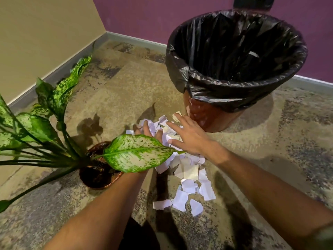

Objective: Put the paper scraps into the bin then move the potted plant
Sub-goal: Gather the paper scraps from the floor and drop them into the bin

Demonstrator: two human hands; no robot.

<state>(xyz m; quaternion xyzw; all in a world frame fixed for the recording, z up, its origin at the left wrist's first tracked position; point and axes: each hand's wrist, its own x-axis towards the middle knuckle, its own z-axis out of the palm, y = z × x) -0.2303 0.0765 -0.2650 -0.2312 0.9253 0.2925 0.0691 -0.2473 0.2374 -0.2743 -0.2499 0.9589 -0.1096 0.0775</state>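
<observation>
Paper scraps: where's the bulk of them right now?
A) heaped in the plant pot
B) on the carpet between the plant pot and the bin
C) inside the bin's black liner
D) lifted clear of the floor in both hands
B: the paper scraps lie on the carpet, between the plant pot and the bin, with the left hand and right hand reaching onto the pile.

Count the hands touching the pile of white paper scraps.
2. The left hand rests on the far left of the white torn paper scraps, partly hidden by a speckled green plant leaf. The right hand lies spread on the pile beside the black-lined brown bin.
</observation>
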